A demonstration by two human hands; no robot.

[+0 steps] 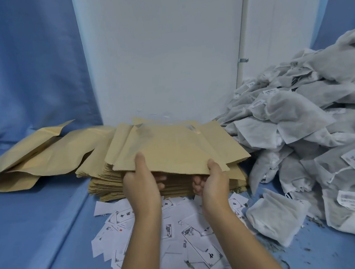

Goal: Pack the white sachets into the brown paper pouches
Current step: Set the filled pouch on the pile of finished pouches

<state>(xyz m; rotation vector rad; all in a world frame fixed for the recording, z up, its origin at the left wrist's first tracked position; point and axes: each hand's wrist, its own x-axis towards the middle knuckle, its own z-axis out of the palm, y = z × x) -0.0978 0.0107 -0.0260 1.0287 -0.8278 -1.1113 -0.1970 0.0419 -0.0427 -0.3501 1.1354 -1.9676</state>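
Scattered printed slips [184, 234] lie nearest; both hands, left hand [141, 186] and right hand [213, 181], pinch one brown pouch [174, 150] flat, long axis running away, above its stack [111, 185]; white sachets [316, 128] too many to count.

Pouches [174, 150]: matt brown paper, lying creased. Sachets [302, 105] beside pouches: showing fuzzy white fabric. Cloth [37, 218] underneath: looking smooth, blue.

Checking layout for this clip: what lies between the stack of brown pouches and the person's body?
In the head view, scattered white printed paper slips cover the blue surface nearer than the pouch stack; both forearms cross above them.
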